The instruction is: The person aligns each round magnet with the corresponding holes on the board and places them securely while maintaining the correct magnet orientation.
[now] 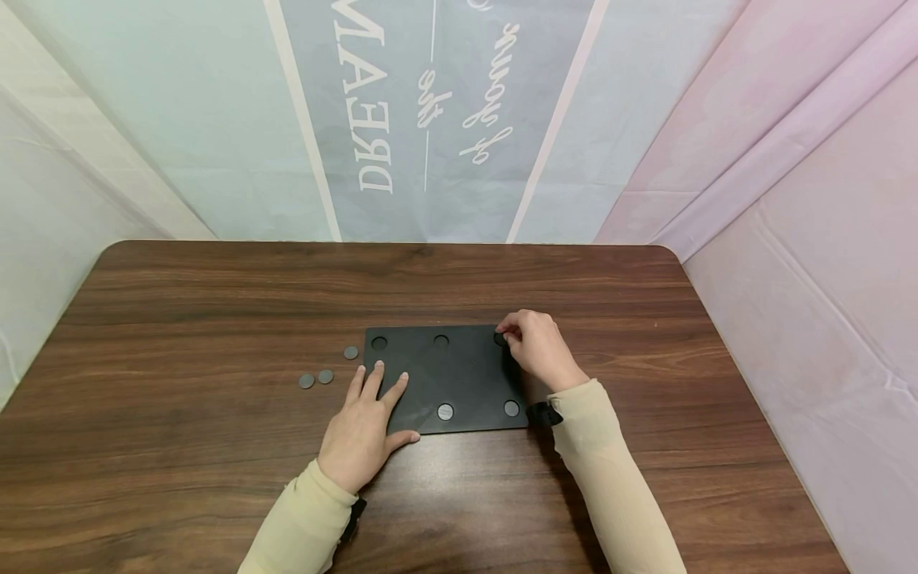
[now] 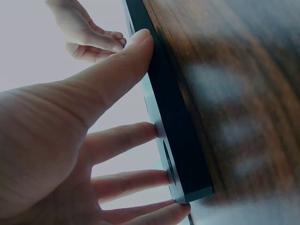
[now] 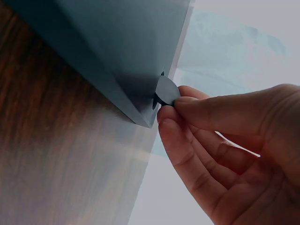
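A flat black board with round recesses lies on the table. My right hand pinches a small grey disc between thumb and fingers at the far right recess. In the right wrist view the disc is tilted, its lower edge at the recess. My left hand rests on the board's near left part, fingers spread, thumb at the front edge. Grey discs sit in the near middle recess and near right recess. The far left recess and far middle recess look bare.
Three loose grey discs lie left of the board: one disc close to its edge, another disc and a third disc farther left. The brown wooden table ends at a printed curtain behind.
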Demonstrator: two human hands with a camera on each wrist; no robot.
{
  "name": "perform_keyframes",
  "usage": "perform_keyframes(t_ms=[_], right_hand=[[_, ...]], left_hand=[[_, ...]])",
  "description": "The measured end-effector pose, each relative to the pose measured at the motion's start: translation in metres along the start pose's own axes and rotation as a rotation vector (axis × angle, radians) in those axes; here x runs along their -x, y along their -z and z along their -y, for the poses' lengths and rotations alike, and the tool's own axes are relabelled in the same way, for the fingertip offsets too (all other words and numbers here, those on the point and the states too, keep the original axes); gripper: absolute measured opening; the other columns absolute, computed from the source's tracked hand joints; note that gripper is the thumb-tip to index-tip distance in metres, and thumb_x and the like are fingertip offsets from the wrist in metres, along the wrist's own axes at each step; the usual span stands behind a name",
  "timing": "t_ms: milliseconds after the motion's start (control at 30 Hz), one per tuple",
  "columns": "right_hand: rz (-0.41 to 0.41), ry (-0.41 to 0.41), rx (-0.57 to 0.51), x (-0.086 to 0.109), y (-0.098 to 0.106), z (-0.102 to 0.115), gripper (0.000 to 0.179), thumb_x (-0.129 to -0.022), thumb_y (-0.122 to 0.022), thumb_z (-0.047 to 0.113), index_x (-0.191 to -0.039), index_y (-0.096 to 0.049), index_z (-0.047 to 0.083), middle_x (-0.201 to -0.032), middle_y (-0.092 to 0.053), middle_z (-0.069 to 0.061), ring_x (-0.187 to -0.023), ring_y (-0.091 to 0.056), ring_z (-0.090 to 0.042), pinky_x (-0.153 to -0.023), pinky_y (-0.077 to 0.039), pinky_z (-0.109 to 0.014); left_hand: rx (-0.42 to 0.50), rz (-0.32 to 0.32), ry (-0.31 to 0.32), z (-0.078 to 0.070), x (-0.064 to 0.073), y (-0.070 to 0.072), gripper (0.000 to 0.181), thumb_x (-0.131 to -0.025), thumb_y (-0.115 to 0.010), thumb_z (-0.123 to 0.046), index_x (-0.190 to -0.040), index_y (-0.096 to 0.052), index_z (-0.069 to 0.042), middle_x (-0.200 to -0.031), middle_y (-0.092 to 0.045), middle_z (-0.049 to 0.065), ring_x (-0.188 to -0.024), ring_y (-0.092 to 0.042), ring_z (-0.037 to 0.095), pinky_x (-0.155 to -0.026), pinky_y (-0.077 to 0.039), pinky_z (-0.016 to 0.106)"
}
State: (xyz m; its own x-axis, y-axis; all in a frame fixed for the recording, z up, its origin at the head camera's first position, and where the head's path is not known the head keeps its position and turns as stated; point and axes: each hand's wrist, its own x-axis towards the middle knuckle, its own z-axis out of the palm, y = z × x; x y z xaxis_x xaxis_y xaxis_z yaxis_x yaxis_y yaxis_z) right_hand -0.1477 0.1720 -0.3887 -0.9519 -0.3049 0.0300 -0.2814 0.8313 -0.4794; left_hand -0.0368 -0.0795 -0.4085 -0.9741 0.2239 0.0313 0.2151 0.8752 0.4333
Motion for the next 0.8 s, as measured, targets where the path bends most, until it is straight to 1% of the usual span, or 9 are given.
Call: perform_keyframes(t_ms=[200,367,600,800], right_hand=[[0.001,-0.002,-0.006,0.0001,-0.0007,-0.0009,0.016,-0.089,-0.060,-0.003,-0.095,-0.073,0.003,-0.092,-0.070,-0.012,-0.074,-0.064,-0.022,-0.064,-0.052,-0.034],[-0.004,-0.006,-0.005,0.0002,-0.0012,-0.0015,0.017,-0.089,-0.060,-0.003,-0.095,-0.074,0.003,-0.094,-0.069,-0.013,-0.074,-0.063,-0.022,-0.063,-0.051,-0.034],[-0.039,0.037,0.023,0.0011,-0.0008,-0.0026,0.016,-0.086,-0.061,-0.005,-0.092,-0.075,0.000,-0.088,-0.064,-0.012,-0.074,-0.061,-0.024,-0.065,-0.051,-0.037],[-0.012,0.028,0.027,0.0005,-0.0016,-0.0034,0.018,-0.088,-0.060,-0.003,-0.095,-0.075,0.001,-0.091,-0.065,-0.012,-0.075,-0.062,-0.024,-0.066,-0.051,-0.036]], left_hand=[[-0.005,-0.005,-0.003,0.0003,-0.0001,-0.0004,0.072,-0.071,-0.082,-0.037,-0.133,-0.058,-0.009,-0.140,-0.046,0.027,-0.132,-0.040,0.048,-0.063,-0.057,0.045],[-0.003,-0.004,-0.003,0.0004,-0.0001,-0.0006,0.073,-0.071,-0.082,-0.037,-0.133,-0.058,-0.009,-0.140,-0.046,0.027,-0.132,-0.040,0.048,-0.065,-0.057,0.045],[0.004,0.008,0.005,0.0002,0.0000,0.0000,0.073,-0.071,-0.082,-0.037,-0.134,-0.058,-0.009,-0.141,-0.045,0.027,-0.132,-0.039,0.048,-0.063,-0.057,0.045],[-0.001,0.006,0.001,0.0001,0.0000,0.0001,0.073,-0.071,-0.082,-0.037,-0.134,-0.058,-0.009,-0.141,-0.045,0.027,-0.132,-0.039,0.048,-0.061,-0.057,0.044]])
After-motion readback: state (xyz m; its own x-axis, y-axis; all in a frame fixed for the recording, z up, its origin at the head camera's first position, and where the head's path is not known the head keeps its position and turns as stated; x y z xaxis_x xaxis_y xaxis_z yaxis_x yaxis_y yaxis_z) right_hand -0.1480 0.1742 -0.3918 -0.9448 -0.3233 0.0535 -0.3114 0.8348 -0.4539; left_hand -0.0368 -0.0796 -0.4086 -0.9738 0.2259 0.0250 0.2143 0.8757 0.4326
